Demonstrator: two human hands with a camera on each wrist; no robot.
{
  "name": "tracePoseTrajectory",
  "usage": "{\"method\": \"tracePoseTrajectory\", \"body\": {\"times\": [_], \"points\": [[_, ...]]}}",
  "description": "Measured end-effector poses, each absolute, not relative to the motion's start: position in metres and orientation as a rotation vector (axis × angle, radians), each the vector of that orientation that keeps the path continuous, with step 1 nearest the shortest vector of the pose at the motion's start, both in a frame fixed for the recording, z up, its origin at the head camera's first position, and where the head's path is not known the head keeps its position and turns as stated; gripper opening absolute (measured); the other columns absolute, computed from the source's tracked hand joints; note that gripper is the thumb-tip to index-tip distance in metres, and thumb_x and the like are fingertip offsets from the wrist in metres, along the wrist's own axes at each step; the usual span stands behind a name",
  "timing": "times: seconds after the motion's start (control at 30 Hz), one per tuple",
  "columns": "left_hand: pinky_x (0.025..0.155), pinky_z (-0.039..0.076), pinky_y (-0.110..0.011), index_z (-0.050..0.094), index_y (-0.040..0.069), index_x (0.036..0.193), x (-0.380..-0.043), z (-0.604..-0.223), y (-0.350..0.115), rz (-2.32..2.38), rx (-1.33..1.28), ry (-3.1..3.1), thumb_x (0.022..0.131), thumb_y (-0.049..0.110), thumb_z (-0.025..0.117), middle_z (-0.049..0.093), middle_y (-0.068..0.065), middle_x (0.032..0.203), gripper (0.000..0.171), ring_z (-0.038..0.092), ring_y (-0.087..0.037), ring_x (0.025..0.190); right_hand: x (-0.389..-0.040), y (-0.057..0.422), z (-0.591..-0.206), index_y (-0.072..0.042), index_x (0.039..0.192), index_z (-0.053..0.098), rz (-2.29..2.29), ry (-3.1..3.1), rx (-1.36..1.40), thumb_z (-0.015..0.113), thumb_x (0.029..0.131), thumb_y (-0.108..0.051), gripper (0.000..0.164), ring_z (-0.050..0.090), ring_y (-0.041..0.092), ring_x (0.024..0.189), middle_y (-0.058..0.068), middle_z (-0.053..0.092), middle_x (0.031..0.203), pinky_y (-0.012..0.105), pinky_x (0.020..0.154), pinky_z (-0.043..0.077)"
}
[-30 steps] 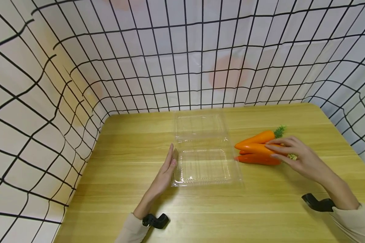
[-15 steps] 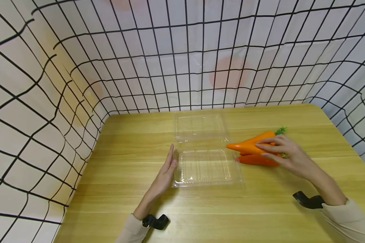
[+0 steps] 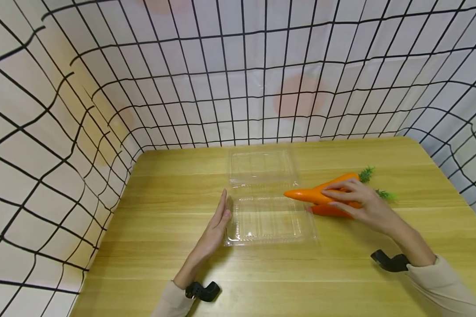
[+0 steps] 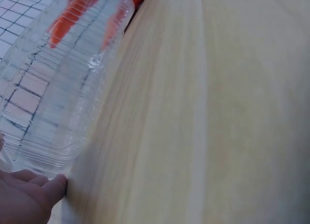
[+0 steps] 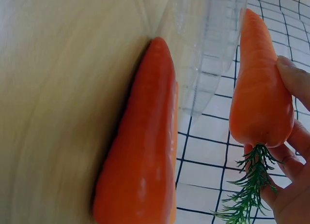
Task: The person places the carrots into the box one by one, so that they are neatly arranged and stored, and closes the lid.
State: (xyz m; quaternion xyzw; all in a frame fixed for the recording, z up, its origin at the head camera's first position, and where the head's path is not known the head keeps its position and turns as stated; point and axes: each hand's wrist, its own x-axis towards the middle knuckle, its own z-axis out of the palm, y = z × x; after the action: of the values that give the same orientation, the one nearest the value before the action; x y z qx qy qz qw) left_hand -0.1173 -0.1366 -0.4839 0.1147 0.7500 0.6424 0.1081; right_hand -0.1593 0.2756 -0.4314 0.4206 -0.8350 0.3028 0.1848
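Note:
My right hand [image 3: 358, 202] grips an orange carrot [image 3: 303, 194] between thumb and fingers, its tip pointing left over the right edge of a clear plastic clamshell box [image 3: 267, 220]. In the right wrist view the held carrot [image 5: 261, 88] is raised off the table, green leaves hanging from its thick end. Below it a redder carrot [image 5: 145, 151] lies on the table, and another orange carrot [image 3: 347, 177] lies behind. The straight fingers of my left hand [image 3: 216, 224] rest against the box's left side. The box lies unfolded, its other half [image 3: 262, 165] farther back.
A light wooden table [image 3: 162, 246] carries everything. Black wire grid panels [image 3: 254, 79] with pale cloth behind them stand along the back and both sides. Dark wrist mounts [image 3: 390, 260] sit on both forearms.
My right hand has lifted the upper carrot from the pile and moved it left toward the box, baring more green leaves behind it. The left hand and the box stay in place.

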Motion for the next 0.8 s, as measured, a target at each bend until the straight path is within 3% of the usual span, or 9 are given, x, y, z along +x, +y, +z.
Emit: {"method": "tracePoseTrajectory", "body": {"times": [0.4,0.8], "points": [[0.131,0.013,-0.051,-0.007,0.021,0.168,-0.117,-0.484,-0.136,1.851,0.331,2.248,0.116,0.019,0.026,0.000,-0.010,0.176,0.061,0.009,-0.032,0.162,-0.157,0.265,-0.439,-0.015,0.126,0.076,0.818,-2.395,1.155,0.086,0.069,0.010,0.063,0.057,0.016,0.108,0.003,0.072,0.122,0.020,0.087,0.045],[0.132,0.010,-0.049,-0.007,0.023,0.167,-0.117,-0.486,-0.136,1.867,0.357,2.243,0.116,0.018,0.025,0.001,-0.011,0.175,0.061,0.010,-0.032,0.162,-0.161,0.253,-0.443,-0.012,0.129,0.075,0.813,-2.406,1.173,0.084,0.073,0.010,0.061,0.059,0.019,0.111,0.006,0.072,0.123,0.022,0.088,0.044]]}}
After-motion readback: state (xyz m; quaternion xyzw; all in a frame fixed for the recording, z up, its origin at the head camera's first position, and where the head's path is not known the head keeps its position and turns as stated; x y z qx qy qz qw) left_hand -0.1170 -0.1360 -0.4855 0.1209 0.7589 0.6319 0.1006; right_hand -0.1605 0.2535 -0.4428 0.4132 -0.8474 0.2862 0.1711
